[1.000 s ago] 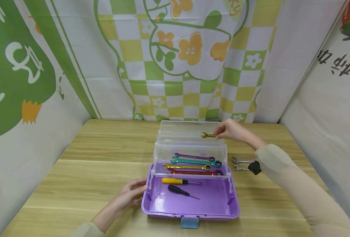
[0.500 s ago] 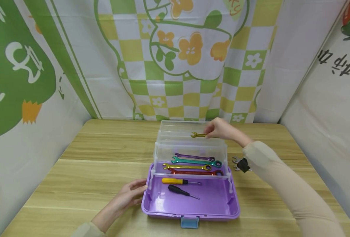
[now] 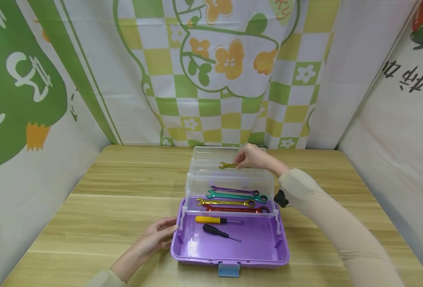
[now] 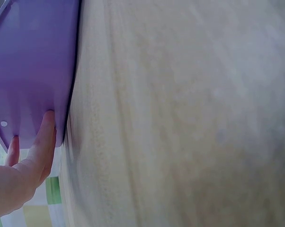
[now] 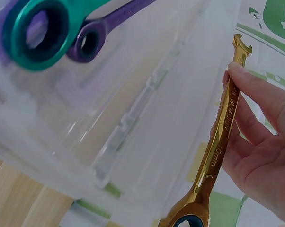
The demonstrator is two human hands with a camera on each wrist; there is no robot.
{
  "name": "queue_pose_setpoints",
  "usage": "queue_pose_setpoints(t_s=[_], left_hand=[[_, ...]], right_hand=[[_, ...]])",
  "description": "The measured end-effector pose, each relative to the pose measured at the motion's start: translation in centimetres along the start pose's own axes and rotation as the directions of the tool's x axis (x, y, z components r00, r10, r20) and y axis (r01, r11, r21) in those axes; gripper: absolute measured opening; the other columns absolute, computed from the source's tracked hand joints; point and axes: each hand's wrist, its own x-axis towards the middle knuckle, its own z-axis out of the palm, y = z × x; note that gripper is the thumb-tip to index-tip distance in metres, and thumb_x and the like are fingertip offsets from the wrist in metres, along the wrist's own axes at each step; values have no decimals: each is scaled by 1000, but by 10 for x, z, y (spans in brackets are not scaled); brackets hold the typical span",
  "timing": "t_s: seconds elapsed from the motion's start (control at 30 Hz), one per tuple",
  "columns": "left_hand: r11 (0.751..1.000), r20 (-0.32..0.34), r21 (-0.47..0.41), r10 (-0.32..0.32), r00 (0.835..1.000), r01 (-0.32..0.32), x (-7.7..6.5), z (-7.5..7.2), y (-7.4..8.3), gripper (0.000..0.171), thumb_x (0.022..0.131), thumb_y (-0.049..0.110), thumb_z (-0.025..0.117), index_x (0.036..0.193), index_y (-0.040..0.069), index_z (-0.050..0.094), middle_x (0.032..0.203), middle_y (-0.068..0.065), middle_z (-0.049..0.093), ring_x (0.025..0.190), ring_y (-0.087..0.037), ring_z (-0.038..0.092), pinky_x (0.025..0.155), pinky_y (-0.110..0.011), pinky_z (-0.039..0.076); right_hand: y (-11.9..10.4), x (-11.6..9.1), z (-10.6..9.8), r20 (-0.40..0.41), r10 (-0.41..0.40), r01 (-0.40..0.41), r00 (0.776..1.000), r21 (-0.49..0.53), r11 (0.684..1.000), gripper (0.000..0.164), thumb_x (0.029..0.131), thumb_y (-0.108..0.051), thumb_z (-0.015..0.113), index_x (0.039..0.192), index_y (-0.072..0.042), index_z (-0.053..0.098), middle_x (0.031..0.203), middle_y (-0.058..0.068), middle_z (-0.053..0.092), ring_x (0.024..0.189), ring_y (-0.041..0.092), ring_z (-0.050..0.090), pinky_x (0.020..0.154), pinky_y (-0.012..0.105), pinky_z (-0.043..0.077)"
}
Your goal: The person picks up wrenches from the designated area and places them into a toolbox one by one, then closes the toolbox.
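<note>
My right hand holds a gold combination wrench over the raised clear lid of a purple toolbox. In the right wrist view, thumb and fingers pinch the wrench near its open end, and its ratchet ring points down. My left hand rests against the box's left side, its straight fingers touching the outer wall in the left wrist view. Across the clear tray lie a purple wrench, a teal wrench, another gold wrench and a red wrench.
On the box floor lie a yellow-handled screwdriver and a black-handled screwdriver. A blue latch hangs at the front. The right forearm and the black wrist device cover most of what lies right of the box on the wooden table.
My right hand has moved left with the gold wrench, from the lid's right edge towards its middle. The forearm now covers the silver wrenches on the table. The left hand stays put.
</note>
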Motion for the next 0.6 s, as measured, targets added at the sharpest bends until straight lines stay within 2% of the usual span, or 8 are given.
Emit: queue_pose_setpoints(t_s=[0.33,0.6], left_hand=[[1000,-2,0,7,1000,-7,-1,0,1,62,86,19,55,130,-11,26,131,-28,34,98,-19,54,87,-39,47],[1000,3,-5,6,1000,-6,0,-1,0,62,85,19,56,130,-11,26,131,-27,35,98,-19,55,86,-39,48]], right_hand=[[-6,14,11,44,-52,51,998,24,998,11,71,-1,69,80,3,66,76,12,67,67,16,61,62,22,52],[-11,17,18,82,-28,25,996,38,999,11,72,-1,69,82,2,67,79,10,67,70,15,61,64,21,52]])
